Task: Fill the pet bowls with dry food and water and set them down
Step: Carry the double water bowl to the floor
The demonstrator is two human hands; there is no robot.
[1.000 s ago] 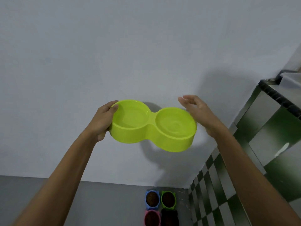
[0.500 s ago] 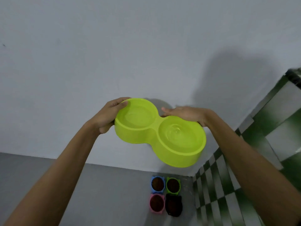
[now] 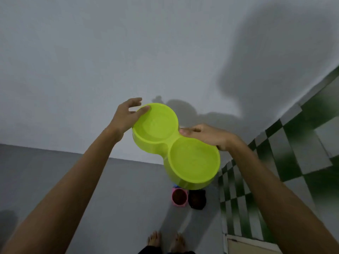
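- a person holds a lime-green double pet bowl (image 3: 176, 147) out in front of the body, in the air and well above the grey floor (image 3: 128, 208), before a pale wall (image 3: 110, 61).
- the bowl is tilted, one basin up and to the left, the other lower and to the right; both basins look shiny inside, though whether they hold water cannot be told.
- the left hand (image 3: 126, 116) takes the rim of the upper basin: its grip pinches the edge, thumb laid on top of the rim, the other fingers curled behind it.
- the right hand (image 3: 205, 135) lies at the narrow waist between the two basins, fingers stretched along the far edge; its grip appears to close on that edge, the fingertips mostly hidden behind the plastic.
- on the floor below, near the corner, stand a pink bowl (image 3: 180, 197) with brown dry food in it and a black bowl (image 3: 197, 199) just beside it, touching or nearly so.
- a sliver of a blue bowl (image 3: 175, 186) shows behind the pink one, mostly hidden by the green bowl.
- to the right runs a green-and-white checked tile wall (image 3: 275, 171).
- the person's bare feet (image 3: 166, 241) show at the bottom edge, and shadows of arms and bowl fall on the pale wall.
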